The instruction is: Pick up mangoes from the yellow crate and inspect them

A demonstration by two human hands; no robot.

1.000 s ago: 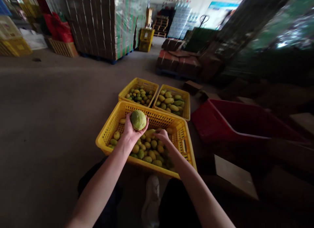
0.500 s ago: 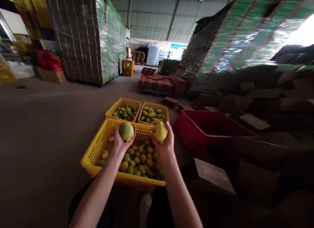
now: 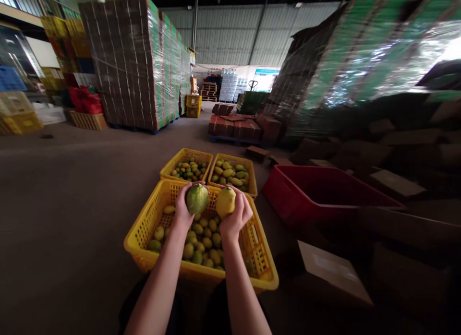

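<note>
My left hand (image 3: 183,203) is wrapped round the left side of a plump green papaya (image 3: 197,198) with faint ridges. In my right hand (image 3: 236,215) is a smaller yellow papaya (image 3: 225,202), gripped from its right side. Both fruits are held up close together, a small gap apart, above a large yellow plastic crate (image 3: 144,229). Inside that crate lie many green and yellow fruits (image 3: 207,244), partly hidden by my forearms.
Two smaller yellow crates (image 3: 169,168) of fruit stand just beyond the large one. To the right sit a red tub (image 3: 288,200) and loose cardboard boxes (image 3: 333,268). Wrapped carton stacks (image 3: 122,66) rise at the back on both sides.
My hands have drawn closer together, bringing the two papayas nearly side by side. The right hand has turned inward. The view has shifted slightly, showing more of the large crate's right side.
</note>
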